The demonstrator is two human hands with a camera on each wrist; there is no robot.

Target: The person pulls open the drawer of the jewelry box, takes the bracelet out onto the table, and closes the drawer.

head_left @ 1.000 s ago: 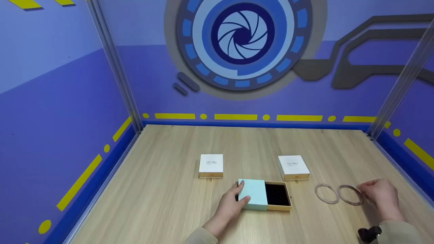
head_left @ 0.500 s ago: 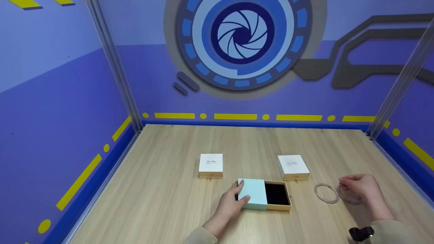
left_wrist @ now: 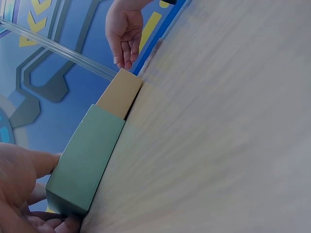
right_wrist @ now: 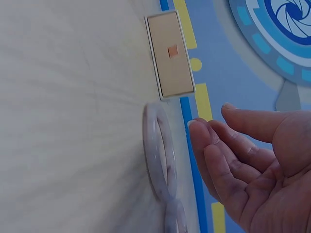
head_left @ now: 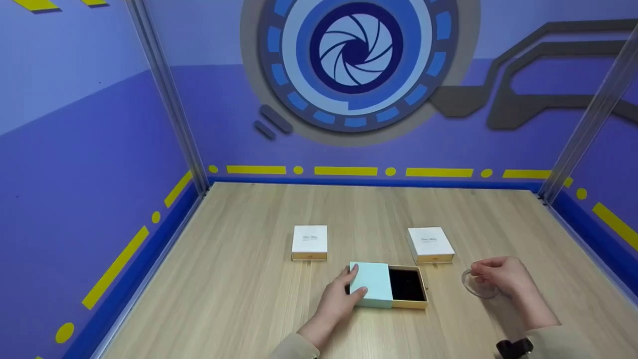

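Note:
My left hand [head_left: 335, 301] grips the left end of a mint-green drawer box [head_left: 371, 281], thumb over its top and fingers at the far side. The box's tan inner drawer [head_left: 409, 304] is partly slid out to the right and shows a black lining. My right hand [head_left: 506, 276] hovers just above a pale ring-shaped bangle [head_left: 466, 286]. In the right wrist view its fingers are loosely bent, thumb apart, with nothing between them. A second bangle [right_wrist: 176, 218] lies beside the first bangle [right_wrist: 154, 150]; in the head view my right hand hides it.
Two small white boxes [head_left: 309, 242] [head_left: 431, 244] with printed lids stand farther back on the wooden table [head_left: 239, 279]. Blue-purple panels [head_left: 209, 114] with metal corner posts [head_left: 169, 94] enclose the table at the back and sides.
My right hand has moved left, from beside the right bangle to above the left one. My left hand and the green box have stayed put.

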